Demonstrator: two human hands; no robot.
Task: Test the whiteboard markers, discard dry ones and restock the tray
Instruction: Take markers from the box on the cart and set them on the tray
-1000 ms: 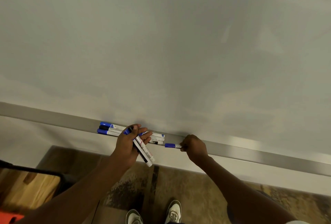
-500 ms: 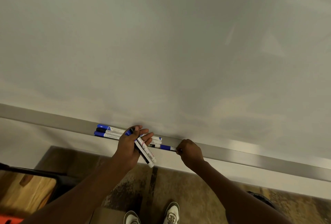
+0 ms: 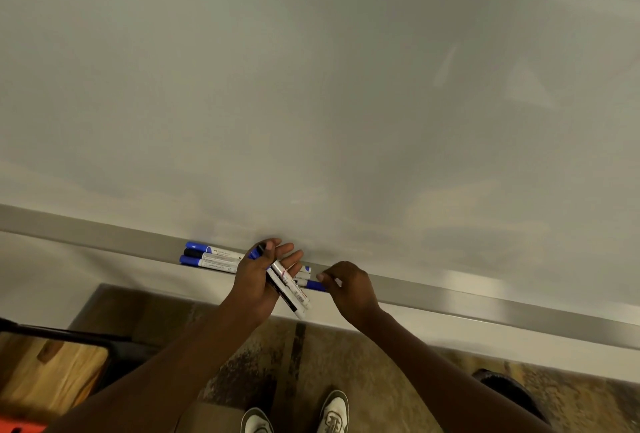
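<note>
Whiteboard (image 3: pixel 311 86) blank. Marker tray (image 3: pixel 485 304) holds three capped markers (image 3: pixel 211 257) at left. Left hand (image 3: pixel 259 280) clasps marker bundle (image 3: pixel 289 288), fingers partly spread. Right hand (image 3: pixel 349 288) pinches blue-capped marker (image 3: pixel 313 284) lying in tray.

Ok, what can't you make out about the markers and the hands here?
Head view only:
- Marker labels: too small to read.
- Markers in the left hand: count unclear, they overlap.
- Markers on the tray behind that hand: hidden.
- Right hand fingers: contact with the blue cap is unclear.
</note>
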